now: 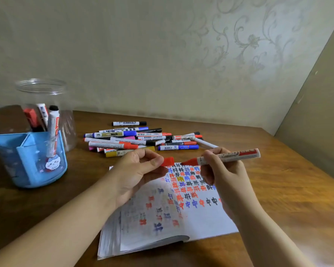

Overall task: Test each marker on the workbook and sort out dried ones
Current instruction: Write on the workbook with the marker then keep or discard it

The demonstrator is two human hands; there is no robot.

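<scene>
An open workbook (197, 220) lies on the wooden table, its page covered with red, blue and black test marks. Above its far edge my right hand (223, 174) grips a red marker (231, 157), uncapped, with the red tip pointing left. My left hand (141, 170) pinches the red cap (168, 161) a short gap from that tip. A pile of several markers (141, 140) in mixed colours lies on the table behind the workbook.
A blue pen holder (29, 160) stands at the left with a marker in it. Behind it is a clear plastic jar (41, 105) holding several markers. Walls close in at the back and right of the table (289, 182).
</scene>
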